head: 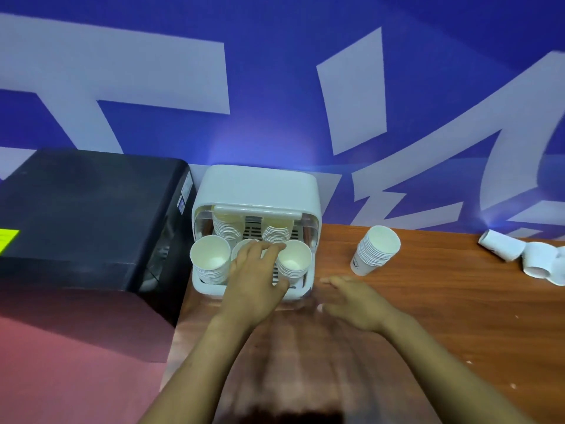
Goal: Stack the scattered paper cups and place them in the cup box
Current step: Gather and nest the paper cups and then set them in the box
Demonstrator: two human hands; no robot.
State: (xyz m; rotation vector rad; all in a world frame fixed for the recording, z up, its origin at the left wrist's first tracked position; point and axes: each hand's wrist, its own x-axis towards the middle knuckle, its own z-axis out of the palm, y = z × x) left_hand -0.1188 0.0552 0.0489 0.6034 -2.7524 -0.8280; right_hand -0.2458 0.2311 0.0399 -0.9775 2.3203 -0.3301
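Note:
A white cup box (256,185) with its lid raised stands on the wooden table against the wall. Stacks of white paper cups fill it: one at front left (210,258), one at front right (293,262), two more behind. My left hand (256,270) covers a middle stack (239,252), fingers wrapped over its top. My right hand (351,298) hovers open and blurred above the table, just right of the box. A separate stack of cups (374,250) stands tilted on the table to the right. A few loose cups (501,247) lie on their sides at the far right.
A large black machine (85,215) with a yellow label sits directly left of the box. A blue and white wall rises behind the table. A reddish surface (76,356) lies at lower left, beside the wooden tabletop (443,316).

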